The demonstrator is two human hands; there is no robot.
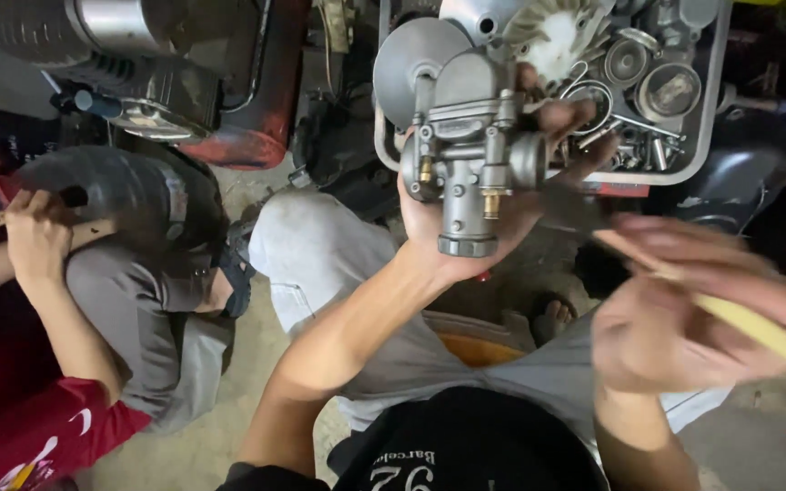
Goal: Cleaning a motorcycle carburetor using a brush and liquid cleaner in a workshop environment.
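- Our left hand (466, 223) grips a grey metal carburettor (466, 150), holding it upright above our knees.
- Our right hand (684, 318), blurred, closes around a pale wooden stick (766, 332).
- Behind the carburettor, a tray (716, 109) holds loose metal parts.
- At left, a co-worker's hand (36, 238) grasps a wooden handle (93, 232) beside a tyre (129, 195).

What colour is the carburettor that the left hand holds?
The carburettor in the left hand is silver-grey metal with small brass fittings; head view.

Single head cam, looking steeply down, close on hands, lap, floor.
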